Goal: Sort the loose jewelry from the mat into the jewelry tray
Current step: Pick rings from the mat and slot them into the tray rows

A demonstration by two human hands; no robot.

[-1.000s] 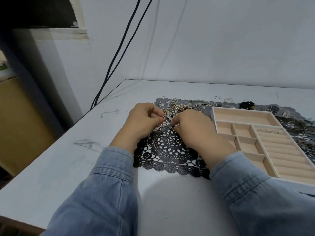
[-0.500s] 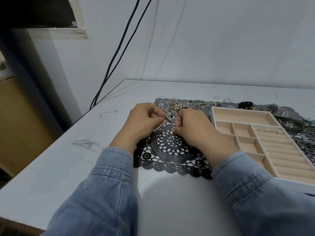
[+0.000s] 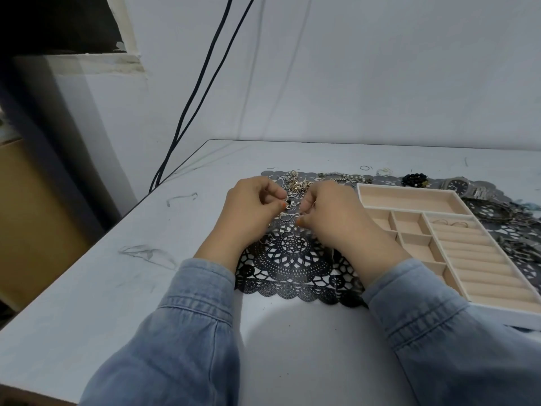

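Silver chain (image 3: 292,204), seemingly light and tangle-prone, pinched near its clasp by my left hand (image 3: 251,213) and right hand (image 3: 332,219) over the mat (image 3: 288,266).

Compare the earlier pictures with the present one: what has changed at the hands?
Little changed. The right hand drew slightly away from the left hand; both still pinch a small metal piece between them over the black lace mat. The white compartmented jewelry tray stayed put.

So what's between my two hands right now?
Head view: a small silver chain, pinched by left hand and right hand, over loose rings on the lace mat.
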